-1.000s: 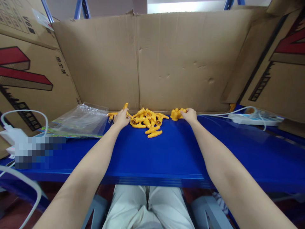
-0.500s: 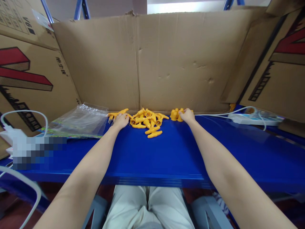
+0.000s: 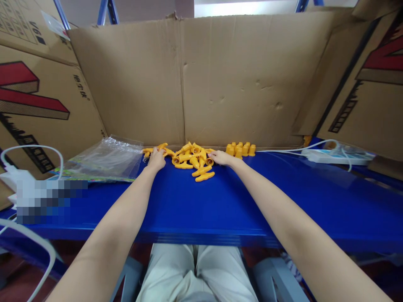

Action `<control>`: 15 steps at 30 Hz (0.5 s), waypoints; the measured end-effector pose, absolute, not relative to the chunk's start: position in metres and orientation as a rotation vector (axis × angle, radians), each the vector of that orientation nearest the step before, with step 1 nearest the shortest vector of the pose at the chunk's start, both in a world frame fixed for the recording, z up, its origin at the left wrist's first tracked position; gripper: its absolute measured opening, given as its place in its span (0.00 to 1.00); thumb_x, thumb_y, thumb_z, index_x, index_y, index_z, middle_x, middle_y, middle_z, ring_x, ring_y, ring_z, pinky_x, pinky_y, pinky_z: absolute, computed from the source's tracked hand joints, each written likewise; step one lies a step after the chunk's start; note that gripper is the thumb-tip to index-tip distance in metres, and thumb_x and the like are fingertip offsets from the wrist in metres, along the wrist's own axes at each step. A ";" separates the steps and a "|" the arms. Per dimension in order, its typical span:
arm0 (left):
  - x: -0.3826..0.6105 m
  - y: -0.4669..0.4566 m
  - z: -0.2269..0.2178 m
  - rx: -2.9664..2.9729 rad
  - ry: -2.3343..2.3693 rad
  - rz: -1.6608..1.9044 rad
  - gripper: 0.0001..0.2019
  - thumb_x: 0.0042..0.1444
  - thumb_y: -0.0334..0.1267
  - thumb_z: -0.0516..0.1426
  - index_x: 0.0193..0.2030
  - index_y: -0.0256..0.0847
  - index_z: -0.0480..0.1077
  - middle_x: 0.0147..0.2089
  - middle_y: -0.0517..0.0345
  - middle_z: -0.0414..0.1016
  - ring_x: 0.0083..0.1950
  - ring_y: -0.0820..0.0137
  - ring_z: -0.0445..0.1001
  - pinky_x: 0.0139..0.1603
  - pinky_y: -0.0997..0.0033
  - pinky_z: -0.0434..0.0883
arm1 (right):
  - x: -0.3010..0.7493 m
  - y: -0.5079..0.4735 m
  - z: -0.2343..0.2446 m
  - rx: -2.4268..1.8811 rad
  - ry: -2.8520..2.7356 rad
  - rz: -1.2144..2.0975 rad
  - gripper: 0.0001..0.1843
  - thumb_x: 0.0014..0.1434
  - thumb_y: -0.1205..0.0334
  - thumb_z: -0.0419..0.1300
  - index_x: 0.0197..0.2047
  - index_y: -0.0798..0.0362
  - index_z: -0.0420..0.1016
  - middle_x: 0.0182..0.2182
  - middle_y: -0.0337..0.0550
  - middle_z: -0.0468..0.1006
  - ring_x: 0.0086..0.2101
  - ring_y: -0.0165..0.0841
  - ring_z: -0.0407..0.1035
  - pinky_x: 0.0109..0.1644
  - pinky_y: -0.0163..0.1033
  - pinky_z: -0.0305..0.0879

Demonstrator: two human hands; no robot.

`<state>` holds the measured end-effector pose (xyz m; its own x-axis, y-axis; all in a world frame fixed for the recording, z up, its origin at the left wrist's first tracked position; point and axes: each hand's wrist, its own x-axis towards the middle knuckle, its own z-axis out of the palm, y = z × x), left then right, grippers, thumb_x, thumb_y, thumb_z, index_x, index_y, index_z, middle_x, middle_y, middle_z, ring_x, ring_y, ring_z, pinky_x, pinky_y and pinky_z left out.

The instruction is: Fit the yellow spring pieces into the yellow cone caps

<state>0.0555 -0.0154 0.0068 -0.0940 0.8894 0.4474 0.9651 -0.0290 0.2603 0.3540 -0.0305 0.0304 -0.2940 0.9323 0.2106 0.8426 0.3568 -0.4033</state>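
Observation:
My left hand (image 3: 158, 159) is closed around part of a yellow T-shaped handle (image 3: 163, 146) at the left end of a row of yellow plastic pieces; small metal chains hang beside it. My right hand (image 3: 221, 157) reaches the right end of the central pile, its fingers curled at a yellow hollow-ended piece (image 3: 209, 161). The fingertips are small and partly hidden. Between the hands lies the pile of yellow handles and tubes (image 3: 190, 157), some with open ends showing metal inside. Two loose yellow handles (image 3: 204, 176) rest in front. Several yellow cups (image 3: 245, 149) stand upside down in rows at the right.
Clear plastic bags (image 3: 103, 159) lie at the left, near a white charger (image 3: 19, 180) and cable. A cardboard wall (image 3: 239, 84) closes off the back of the blue table (image 3: 201, 214). At the right sits a white power strip (image 3: 336, 157) with its cord.
My right hand has left the yellow cups and moved left to the pile, so the cups now show fully. My left hand has shifted slightly left among the chained handles.

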 end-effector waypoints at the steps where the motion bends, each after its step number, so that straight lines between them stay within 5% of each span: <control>1: 0.056 -0.016 0.007 -2.006 -2.082 -0.776 0.21 0.53 0.29 0.52 0.54 0.43 0.69 0.57 0.47 0.62 0.59 0.60 0.67 0.60 0.63 0.64 | 0.352 -0.031 0.031 -1.592 -2.210 0.348 0.14 0.65 0.61 0.49 0.39 0.52 0.76 0.34 0.46 0.80 0.35 0.37 0.75 0.41 0.37 0.67; 7: 0.061 -0.023 0.014 -1.949 -2.127 -0.764 0.23 0.56 0.36 0.52 0.60 0.43 0.65 0.57 0.43 0.63 0.61 0.56 0.65 0.59 0.58 0.65 | 0.349 -0.033 0.036 -1.720 -2.005 0.332 0.06 0.57 0.67 0.56 0.38 0.53 0.72 0.35 0.45 0.80 0.33 0.35 0.74 0.37 0.36 0.67; 15: 0.067 -0.033 0.017 -1.861 -2.195 -0.805 0.26 0.55 0.39 0.52 0.63 0.45 0.60 0.57 0.40 0.66 0.61 0.50 0.64 0.58 0.48 0.64 | 0.348 -0.037 0.039 -1.576 -1.817 -0.006 0.16 0.55 0.69 0.56 0.48 0.52 0.63 0.42 0.51 0.78 0.41 0.41 0.73 0.41 0.41 0.65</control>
